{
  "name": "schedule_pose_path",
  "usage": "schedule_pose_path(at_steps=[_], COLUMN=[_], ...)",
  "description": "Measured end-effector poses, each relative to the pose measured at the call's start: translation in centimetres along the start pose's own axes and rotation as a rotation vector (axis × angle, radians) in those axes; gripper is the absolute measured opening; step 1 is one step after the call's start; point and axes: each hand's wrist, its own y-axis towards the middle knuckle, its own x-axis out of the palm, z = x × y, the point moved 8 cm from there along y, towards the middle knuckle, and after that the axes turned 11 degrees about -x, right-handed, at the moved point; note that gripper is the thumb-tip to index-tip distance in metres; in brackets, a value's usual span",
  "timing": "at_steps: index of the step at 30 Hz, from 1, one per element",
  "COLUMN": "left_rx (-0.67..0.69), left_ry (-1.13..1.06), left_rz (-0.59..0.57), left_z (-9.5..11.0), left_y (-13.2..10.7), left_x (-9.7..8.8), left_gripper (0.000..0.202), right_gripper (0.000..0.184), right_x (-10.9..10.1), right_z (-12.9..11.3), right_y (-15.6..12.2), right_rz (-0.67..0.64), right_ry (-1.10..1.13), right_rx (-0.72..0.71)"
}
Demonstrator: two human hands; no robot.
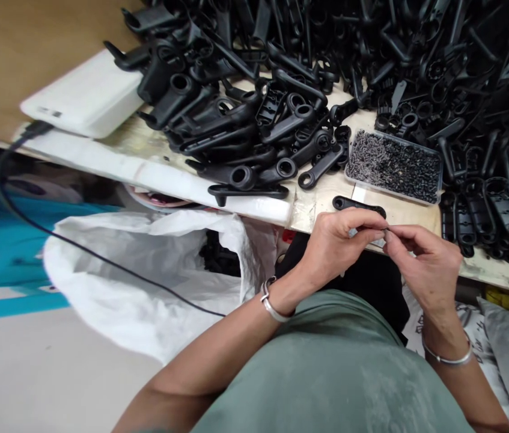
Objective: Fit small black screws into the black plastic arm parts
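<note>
My left hand [342, 243] and my right hand [428, 261] meet at the table's front edge, fingertips pinched together. Between them is a tiny dark piece [386, 231], too small to name. Just behind my left fingers lies a black plastic crank-shaped arm [353, 203], partly covered by that hand. Beyond my hands stands a clear plastic box [393, 165] filled with small dark parts, greyish on its left side and blacker on its right.
Black plastic arms [236, 120] are heaped across the table, with more standing at the right [484, 210]. A white device [85, 96] with a black cable [101, 255] sits at the left. Below the edge hangs an open white sack [146, 258] with black parts inside.
</note>
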Motion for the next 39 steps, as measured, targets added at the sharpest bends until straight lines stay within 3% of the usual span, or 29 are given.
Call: schedule_pose_path(at_steps=[6,11,17,25,34,39], left_rx=[0.344,0.329,0.338,0.346,0.277,0.262], left_ry=[0.534,0.932,0.827,0.686,0.779,0.771], left_rz=[0.077,0.035,0.002,0.038,0.004,-0.027], left_z=[1.9,0.6,0.3,0.3,0.6,1.1], left_y=[-0.5,0.9,0.3,-0.5,-0.1,1.0], left_x=[-1.5,-1.2,-0.4,-0.3,-0.2,0.9], left_gripper=[0.018,0.019,0.008,0.012,0.014,0.013], right_gripper=[0.009,0.008,0.01,0.013,0.014,0.015], right_x=[-0.4,-1.1,-0.9,0.1,-0.2,-0.4], right_z=[2.3,2.6,1.9,0.6,1.3,1.4], right_y=[-1.1,-1.0,-0.6,0.7,0.8,0.5], right_rz=[-0.01,-0.009,-0.064,-0.155,-0.141,-0.126], right_ry=[-0.003,-0.076,-0.133,-0.212,-0.234,-0.221], right_rx=[0.103,0.045,-0.055,-0.232,-0.19,-0.165])
